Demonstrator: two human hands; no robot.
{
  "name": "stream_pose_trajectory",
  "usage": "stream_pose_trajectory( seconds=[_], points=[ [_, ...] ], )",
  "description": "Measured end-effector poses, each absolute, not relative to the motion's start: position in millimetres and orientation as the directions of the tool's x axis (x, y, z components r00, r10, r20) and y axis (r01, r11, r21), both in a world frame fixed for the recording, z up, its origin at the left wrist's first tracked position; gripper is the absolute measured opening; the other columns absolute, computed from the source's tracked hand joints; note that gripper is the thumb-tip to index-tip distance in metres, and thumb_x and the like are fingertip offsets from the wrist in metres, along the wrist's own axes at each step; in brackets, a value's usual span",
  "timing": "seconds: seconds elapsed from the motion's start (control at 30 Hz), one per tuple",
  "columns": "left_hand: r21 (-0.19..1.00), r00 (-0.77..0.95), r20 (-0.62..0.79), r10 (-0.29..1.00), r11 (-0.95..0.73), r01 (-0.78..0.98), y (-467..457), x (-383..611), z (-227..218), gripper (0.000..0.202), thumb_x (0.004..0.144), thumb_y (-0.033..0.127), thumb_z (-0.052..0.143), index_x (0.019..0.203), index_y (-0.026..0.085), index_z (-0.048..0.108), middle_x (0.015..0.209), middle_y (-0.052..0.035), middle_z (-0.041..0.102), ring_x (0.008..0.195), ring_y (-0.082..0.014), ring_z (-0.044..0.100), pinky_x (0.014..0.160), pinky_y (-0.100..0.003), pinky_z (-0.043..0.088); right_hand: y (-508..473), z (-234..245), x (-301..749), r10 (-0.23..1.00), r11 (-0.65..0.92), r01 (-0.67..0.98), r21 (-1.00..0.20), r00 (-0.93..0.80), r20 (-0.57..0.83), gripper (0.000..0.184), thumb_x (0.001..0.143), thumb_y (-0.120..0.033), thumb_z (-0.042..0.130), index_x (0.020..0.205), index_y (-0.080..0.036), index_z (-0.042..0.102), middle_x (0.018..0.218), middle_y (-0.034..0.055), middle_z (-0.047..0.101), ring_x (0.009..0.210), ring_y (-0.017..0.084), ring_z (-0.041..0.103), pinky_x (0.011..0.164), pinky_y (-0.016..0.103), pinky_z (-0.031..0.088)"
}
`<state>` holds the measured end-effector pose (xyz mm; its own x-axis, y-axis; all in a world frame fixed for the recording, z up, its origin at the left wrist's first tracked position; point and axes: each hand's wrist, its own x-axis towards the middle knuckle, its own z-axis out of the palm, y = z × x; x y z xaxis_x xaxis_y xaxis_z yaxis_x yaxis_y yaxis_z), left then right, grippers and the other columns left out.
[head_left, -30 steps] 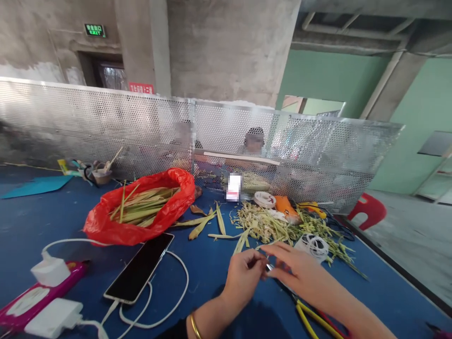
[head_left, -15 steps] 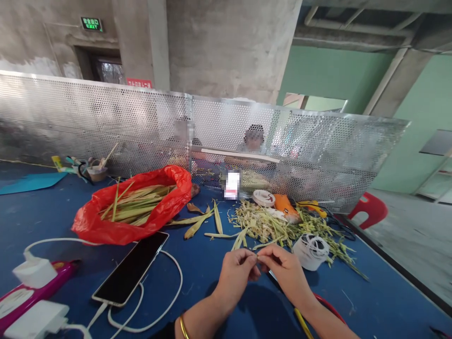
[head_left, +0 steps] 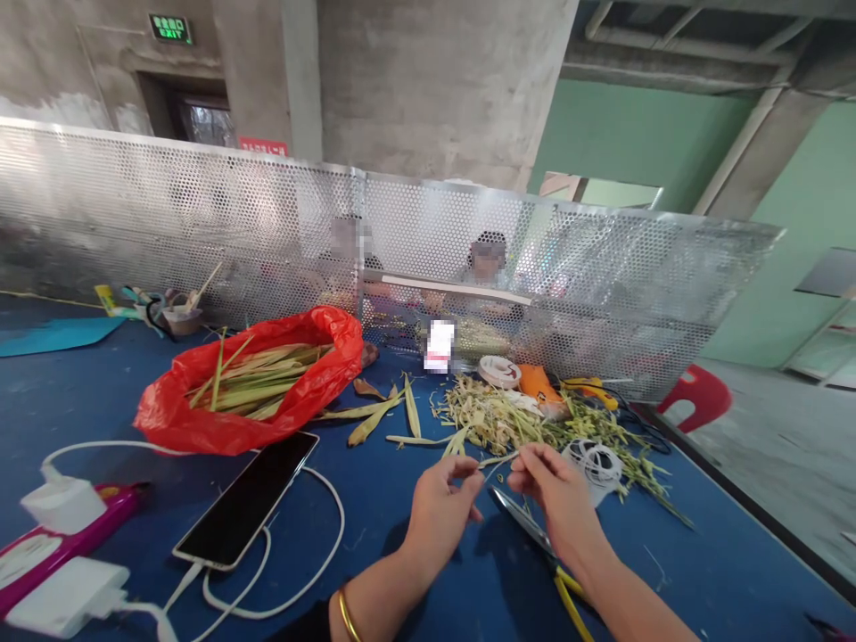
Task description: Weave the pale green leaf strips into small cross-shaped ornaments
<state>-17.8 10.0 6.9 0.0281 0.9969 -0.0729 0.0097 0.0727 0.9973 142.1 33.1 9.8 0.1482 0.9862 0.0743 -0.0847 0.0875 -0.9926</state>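
My left hand is closed, its thumb and fingers curled in a pinch over the blue table. Opposite it, my right hand pinches with thumb and forefinger. A thin pale strand runs between the fingertips; its ends are hidden, and it is hard to separate from the leaf strips behind. Scissors with yellow handles lie partly under my right hand. Just beyond my right wrist stands a roll of white cord. A heap of shredded dry husk lies past the hands.
To the left, a red plastic bag holds long dry leaves. A phone on a white cable lies beside a magenta power strip. A perforated metal screen spans the back, with people behind it. An orange packet sits near the screen.
My hands have moved apart; the fingertips met before and now have a gap between them. My right hand has gone right and slightly up, uncovering more of the scissors.
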Motion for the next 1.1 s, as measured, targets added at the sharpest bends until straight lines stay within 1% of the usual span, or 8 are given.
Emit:
stream_pose_trajectory(
  seconds=[0.17, 0.27, 0.4, 0.53, 0.67, 0.87, 1.0, 1.1],
  points=[
    [0.834, -0.123, 0.115, 0.986, -0.028, 0.552, 16.8, -35.6, 10.3, 0.021, 0.079, 0.026, 0.055, 0.096, 0.023, 0.066, 0.093, -0.0036, 0.07, 0.084, -0.019, 0.063, 0.075, -0.028, 0.044, 47.7, 6.3, 162.7, 0.905, 0.221, 0.299, -0.928, 0.292, 0.309, 0.059, 0.076, -0.048, 0.061, 0.126, -0.018, 0.051, 0.132, 0.0146, 0.054, 0.119, 0.031, 0.052, 0.088, 0.04, 0.049],
    [0.726, -0.088, 0.162, 0.983, -0.059, 0.685, 20.3, -42.8, 10.2, 0.027, 0.074, 0.023, 0.059, 0.1, 0.021, 0.065, 0.108, -0.0064, 0.066, 0.104, -0.0232, 0.056, 0.09, -0.032, 0.038, 48.3, 5.3, 170.0, 0.915, 0.183, 0.662, -0.727, 0.156, 0.373, 0.064, 0.081, -0.046, 0.054, 0.137, -0.018, 0.042, 0.134, 0.0143, 0.053, 0.117, 0.034, 0.054, 0.078, 0.042, 0.052],
    [0.729, -0.073, 0.117, 0.99, -0.036, 0.684, 24.0, -46.5, 3.5, 0.034, 0.066, 0.02, 0.065, 0.1, 0.018, 0.065, 0.102, -0.0103, 0.065, 0.101, -0.0284, 0.055, 0.088, -0.036, 0.037, 44.7, 5.6, 170.1, 0.883, 0.305, 0.848, -0.434, -0.081, 0.462, 0.035, 0.088, -0.038, 0.046, 0.113, -0.019, 0.063, 0.085, 0.0082, 0.073, 0.08, 0.027, 0.067, 0.085, 0.046, 0.049],
    [0.806, -0.104, 0.055, 0.993, 0.017, 0.592, 28.3, -48.3, -2.3, 0.032, 0.065, 0.009, 0.059, 0.094, 0.02, 0.067, 0.086, -0.0062, 0.066, 0.091, -0.0256, 0.058, 0.084, -0.034, 0.038, 43.2, 5.4, 164.5, 0.722, 0.442, 0.87, -0.219, -0.2, 0.663, 0.037, 0.088, -0.033, 0.049, 0.119, -0.017, 0.058, 0.116, 0.0138, 0.064, 0.11, 0.031, 0.057, 0.089, 0.047, 0.047],
    [0.931, -0.109, -0.048, 0.993, 0.084, 0.356, 32.7, -44.2, 0.0, 0.023, 0.069, 0.011, 0.058, 0.088, 0.018, 0.068, 0.076, -0.0035, 0.067, 0.077, -0.0198, 0.062, 0.072, -0.028, 0.044, 39.9, 10.5, 161.2, 0.616, 0.521, 0.842, -0.137, -0.26, 0.743, 0.022, 0.089, -0.027, 0.05, 0.104, -0.02, 0.064, 0.104, 0.0094, 0.068, 0.111, 0.029, 0.055, 0.094, 0.047, 0.043],
    [0.99, -0.018, -0.136, 0.991, 0.136, -0.03, 19.4, -25.5, 11.9, 0.03, 0.073, 0.027, 0.06, 0.101, 0.014, 0.065, 0.081, -0.0052, 0.068, 0.063, -0.0135, 0.061, 0.057, -0.022, 0.045, 33.7, 24.7, 160.0, 0.614, 0.548, 0.764, -0.341, -0.09, 0.785, 0.019, 0.088, -0.033, 0.052, 0.091, -0.023, 0.068, 0.099, 0.0096, 0.069, 0.107, 0.029, 0.057, 0.095, 0.048, 0.041],
    [0.969, 0.079, -0.041, 0.996, 0.059, -0.241, 2.4, -12.2, 14.6, 0.028, 0.065, 0.027, 0.07, 0.089, 0.015, 0.068, 0.073, -0.0013, 0.064, 0.063, -0.011, 0.056, 0.059, -0.02, 0.043, 29.6, 28.2, 148.2, 0.931, 0.334, 0.316, -0.888, 0.037, 0.363, 0.031, 0.081, -0.047, 0.06, 0.094, -0.02, 0.067, 0.092, 0.0088, 0.069, 0.083, 0.024, 0.063, 0.078, 0.038, 0.05],
    [0.99, 0.146, 0.046, 0.988, -0.025, -0.142, -6.9, -7.2, 16.0, 0.022, 0.064, 0.024, 0.071, 0.084, 0.015, 0.069, 0.071, -0.0005, 0.064, 0.062, -0.0109, 0.053, 0.06, -0.021, 0.042, 25.5, 30.6, 139.8, 0.994, 0.112, -0.079, -0.991, -0.007, 0.113, 0.033, 0.075, -0.05, 0.065, 0.084, -0.018, 0.064, 0.069, 0.0011, 0.062, 0.063, 0.017, 0.057, 0.062, 0.029, 0.048]
  ],
)
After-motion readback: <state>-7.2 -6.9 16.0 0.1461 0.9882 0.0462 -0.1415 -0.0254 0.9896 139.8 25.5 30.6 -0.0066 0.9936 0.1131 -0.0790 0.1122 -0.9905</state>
